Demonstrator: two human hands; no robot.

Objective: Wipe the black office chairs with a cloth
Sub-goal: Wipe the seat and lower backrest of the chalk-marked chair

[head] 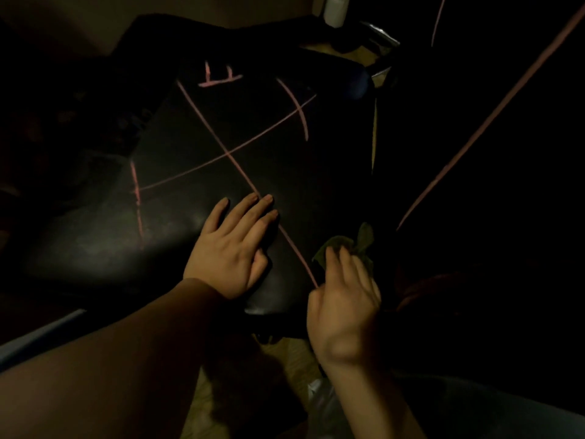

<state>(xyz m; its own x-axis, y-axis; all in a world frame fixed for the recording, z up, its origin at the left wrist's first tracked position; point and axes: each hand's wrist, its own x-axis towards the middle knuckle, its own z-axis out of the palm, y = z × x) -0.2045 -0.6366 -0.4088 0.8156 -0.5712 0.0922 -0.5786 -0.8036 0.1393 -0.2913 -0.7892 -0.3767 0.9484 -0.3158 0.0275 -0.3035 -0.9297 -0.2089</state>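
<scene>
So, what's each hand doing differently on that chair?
The left hand lies flat on the black chair seat, fingers straight; the right hand curls round a green cloth. The left hand holds nothing and covers part of a pink line; the right hand sits by that line's near end. Both are bare.

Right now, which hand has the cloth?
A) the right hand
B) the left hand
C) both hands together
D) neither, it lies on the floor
A: the right hand grips the green cloth at the edge of the black chair seat, while the left hand rests flat on the seat, holding nothing.
</scene>
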